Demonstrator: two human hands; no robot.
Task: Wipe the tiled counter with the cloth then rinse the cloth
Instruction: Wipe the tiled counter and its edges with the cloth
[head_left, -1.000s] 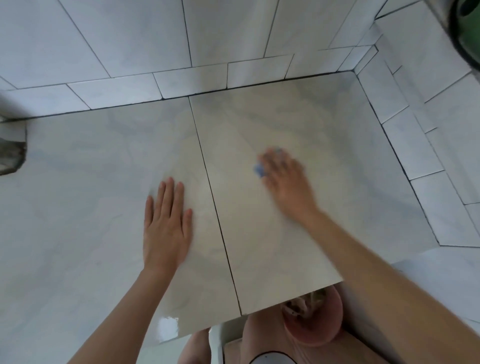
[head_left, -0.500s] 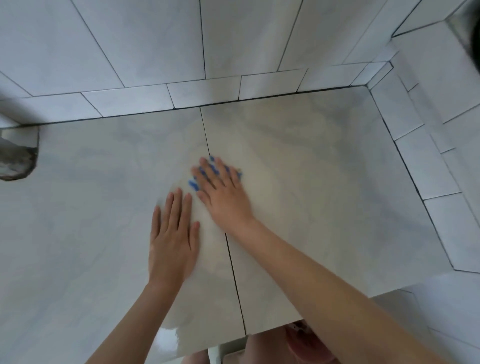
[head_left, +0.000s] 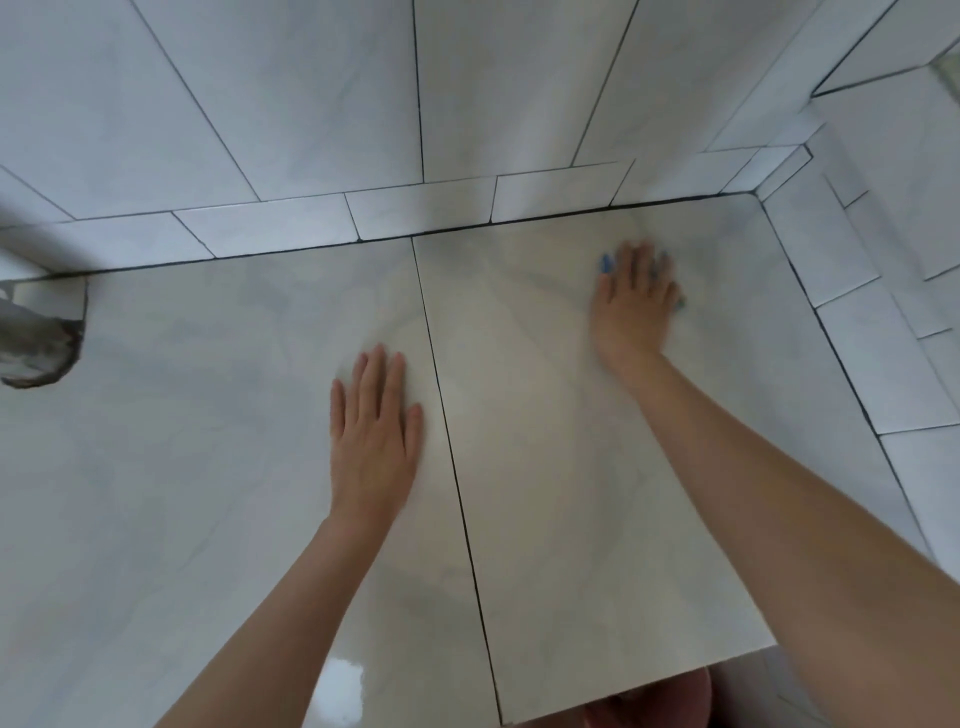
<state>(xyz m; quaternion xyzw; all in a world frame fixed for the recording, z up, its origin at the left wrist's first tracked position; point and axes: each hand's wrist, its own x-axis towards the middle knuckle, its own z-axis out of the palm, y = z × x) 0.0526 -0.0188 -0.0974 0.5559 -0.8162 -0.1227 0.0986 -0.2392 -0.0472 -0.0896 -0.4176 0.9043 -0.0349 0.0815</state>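
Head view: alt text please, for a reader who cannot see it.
A person's right hand presses a blue cloth flat on the tiled counter near the back right corner, blurred by motion. The left hand lies flat, palm down, left of the dark grout line. White tiled walls rise behind.

My right hand (head_left: 635, 301) is motion-blurred and hides most of the blue cloth (head_left: 605, 263); only slivers show. Left of it, a grey fitting (head_left: 36, 343) at the desk (head_left: 208, 415) edge is cropped.
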